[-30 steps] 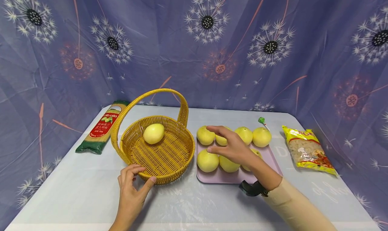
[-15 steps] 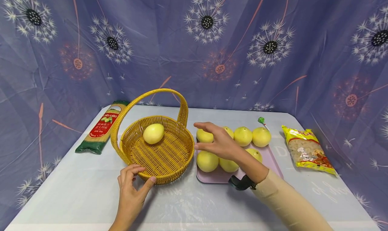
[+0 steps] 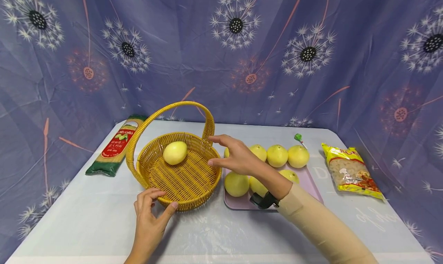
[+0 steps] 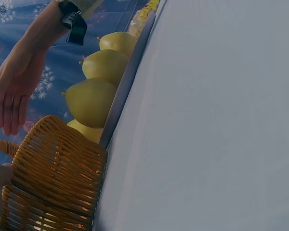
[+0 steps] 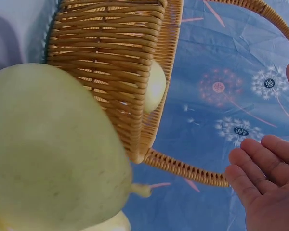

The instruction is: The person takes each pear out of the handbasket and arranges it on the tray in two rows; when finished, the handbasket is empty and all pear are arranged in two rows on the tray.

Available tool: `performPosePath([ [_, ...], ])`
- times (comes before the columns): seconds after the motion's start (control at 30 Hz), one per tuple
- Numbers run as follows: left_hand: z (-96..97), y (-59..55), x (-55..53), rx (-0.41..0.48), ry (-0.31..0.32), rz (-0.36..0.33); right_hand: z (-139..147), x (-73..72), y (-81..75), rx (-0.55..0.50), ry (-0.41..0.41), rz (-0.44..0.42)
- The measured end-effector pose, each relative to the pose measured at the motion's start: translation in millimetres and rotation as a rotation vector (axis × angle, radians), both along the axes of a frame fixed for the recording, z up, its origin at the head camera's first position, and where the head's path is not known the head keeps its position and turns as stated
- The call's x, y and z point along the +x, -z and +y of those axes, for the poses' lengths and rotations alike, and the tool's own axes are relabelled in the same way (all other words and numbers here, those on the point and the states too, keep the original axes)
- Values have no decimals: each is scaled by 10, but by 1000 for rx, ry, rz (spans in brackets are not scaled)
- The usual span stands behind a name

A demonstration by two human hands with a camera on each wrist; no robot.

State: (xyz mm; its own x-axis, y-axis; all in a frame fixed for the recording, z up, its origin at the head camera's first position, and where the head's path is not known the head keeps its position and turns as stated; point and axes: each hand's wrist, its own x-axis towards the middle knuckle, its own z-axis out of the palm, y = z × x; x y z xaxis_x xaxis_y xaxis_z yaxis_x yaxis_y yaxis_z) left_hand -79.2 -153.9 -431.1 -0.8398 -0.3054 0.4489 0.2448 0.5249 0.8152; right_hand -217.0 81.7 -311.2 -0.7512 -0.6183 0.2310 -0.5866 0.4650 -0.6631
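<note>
A yellow woven basket with a tall arched handle stands left of centre. Inside lies one pale yellow fruit. My left hand holds the near-left rim, thumb on the outer side; in the left wrist view the basket's woven wall fills the lower left. My right hand hovers in the air with spread fingers, nothing between them. In the head view its fingertips overlap the basket's right rim close to the handle's foot. The right wrist view shows that palm empty, the handle behind it.
A pink tray right of the basket carries several pear-shaped yellow-green fruits, partly behind my right forearm. A lollipop lies behind the tray. A pasta packet lies far left, a yellow snack bag far right.
My right hand has moved left, from above the fruit tray to the basket's right rim, fingers still spread. My left hand, the basket and the fruit in it stay put.
</note>
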Motion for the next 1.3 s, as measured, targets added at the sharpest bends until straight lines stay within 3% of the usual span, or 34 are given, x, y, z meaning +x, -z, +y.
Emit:
performPosePath([
  [0.53, -3, -16, 8, 3, 2, 5, -378, -151, -69, 78, -23, 24],
  [1.3, 6, -5, 1, 7, -12, 16, -837, -346, -103, 177, -14, -5],
])
